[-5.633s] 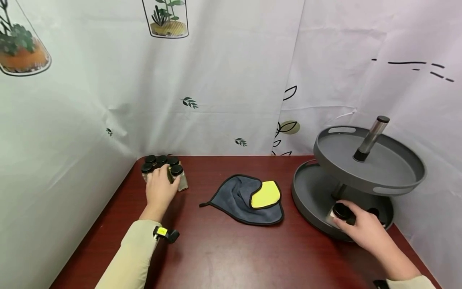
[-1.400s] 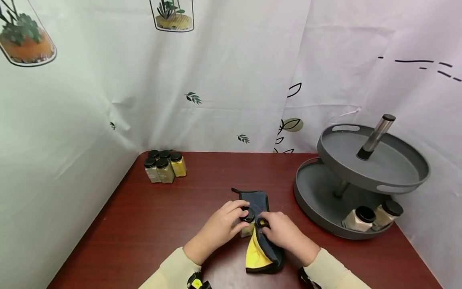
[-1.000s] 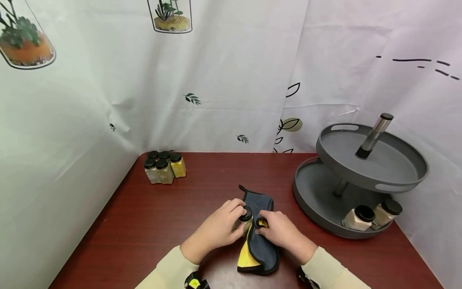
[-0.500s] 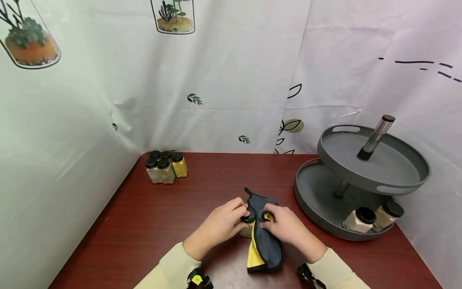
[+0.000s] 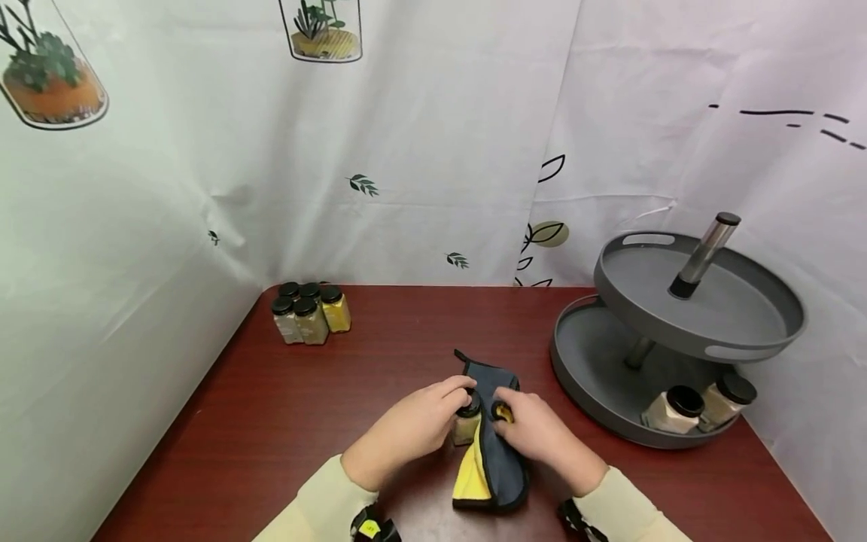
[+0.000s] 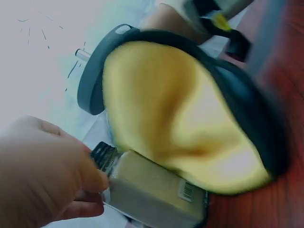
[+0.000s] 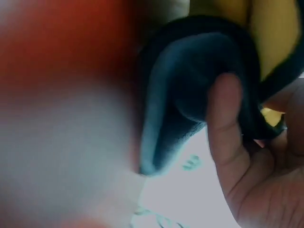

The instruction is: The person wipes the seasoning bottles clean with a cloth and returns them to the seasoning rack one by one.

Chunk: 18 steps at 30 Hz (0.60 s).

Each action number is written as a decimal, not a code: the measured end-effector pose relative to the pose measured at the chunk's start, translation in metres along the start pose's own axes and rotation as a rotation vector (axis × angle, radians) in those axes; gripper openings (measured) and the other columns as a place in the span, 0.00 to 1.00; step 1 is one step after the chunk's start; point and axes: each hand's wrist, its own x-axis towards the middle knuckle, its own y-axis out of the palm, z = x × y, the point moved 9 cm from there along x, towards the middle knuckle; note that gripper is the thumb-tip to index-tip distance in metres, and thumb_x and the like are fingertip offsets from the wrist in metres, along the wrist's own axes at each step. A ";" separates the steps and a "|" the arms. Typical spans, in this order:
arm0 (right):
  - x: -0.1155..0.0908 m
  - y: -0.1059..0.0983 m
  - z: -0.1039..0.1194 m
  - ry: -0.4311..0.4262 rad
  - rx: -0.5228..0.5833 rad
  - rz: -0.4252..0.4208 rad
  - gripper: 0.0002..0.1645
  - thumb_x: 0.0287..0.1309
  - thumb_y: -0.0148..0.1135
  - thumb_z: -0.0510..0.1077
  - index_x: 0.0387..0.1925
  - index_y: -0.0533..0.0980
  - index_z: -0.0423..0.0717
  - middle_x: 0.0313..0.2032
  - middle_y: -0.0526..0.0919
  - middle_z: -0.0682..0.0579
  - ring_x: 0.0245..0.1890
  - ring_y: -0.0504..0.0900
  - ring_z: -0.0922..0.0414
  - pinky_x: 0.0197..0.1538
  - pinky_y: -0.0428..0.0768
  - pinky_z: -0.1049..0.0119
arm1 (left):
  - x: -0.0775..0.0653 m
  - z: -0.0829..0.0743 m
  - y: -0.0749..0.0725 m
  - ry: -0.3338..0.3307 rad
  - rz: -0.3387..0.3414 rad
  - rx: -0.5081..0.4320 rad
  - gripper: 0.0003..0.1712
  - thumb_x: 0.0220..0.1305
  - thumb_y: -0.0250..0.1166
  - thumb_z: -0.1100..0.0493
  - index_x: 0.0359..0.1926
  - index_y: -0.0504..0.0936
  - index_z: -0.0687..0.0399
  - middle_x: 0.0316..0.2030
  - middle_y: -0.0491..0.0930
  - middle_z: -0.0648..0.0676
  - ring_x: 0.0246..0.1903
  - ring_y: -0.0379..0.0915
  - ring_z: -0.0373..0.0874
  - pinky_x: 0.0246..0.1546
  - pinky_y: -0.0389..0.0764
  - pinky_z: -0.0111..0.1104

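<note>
Near the front middle of the table, my left hand (image 5: pixel 409 425) pinches the black lid of a small glass jar (image 5: pixel 465 429). Pale contents and a barcode label show on the jar (image 6: pixel 152 187) in the left wrist view. My right hand (image 5: pixel 542 433) grips a folded cloth (image 5: pixel 504 470), grey outside and yellow inside with black edging. The cloth lies against the jar's right side. In the right wrist view, the thumb (image 7: pixel 225 114) presses on the grey face of the cloth (image 7: pixel 190 80).
Several black-lidded jars (image 5: pixel 310 324) stand grouped at the table's back left corner. A grey two-tier round tray (image 5: pixel 596 376) stands on the right; two pale jars (image 5: pixel 670 410) sit on its lower tier. A printed curtain (image 5: pixel 433 150) hangs behind.
Since the first frame, my left hand has brought a jar from the back left group, and my right has left the tray and taken the cloth. Lately the cloth shifts slightly against the jar.
</note>
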 end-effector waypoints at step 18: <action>-0.003 -0.006 -0.001 0.046 0.064 -0.047 0.13 0.47 0.68 0.44 0.29 0.69 0.52 0.18 0.70 0.56 0.17 0.68 0.60 0.21 0.66 0.66 | 0.005 0.004 -0.003 -0.081 -0.058 0.026 0.15 0.53 0.68 0.50 0.36 0.73 0.50 0.35 0.64 0.46 0.29 0.70 0.32 0.30 0.72 0.20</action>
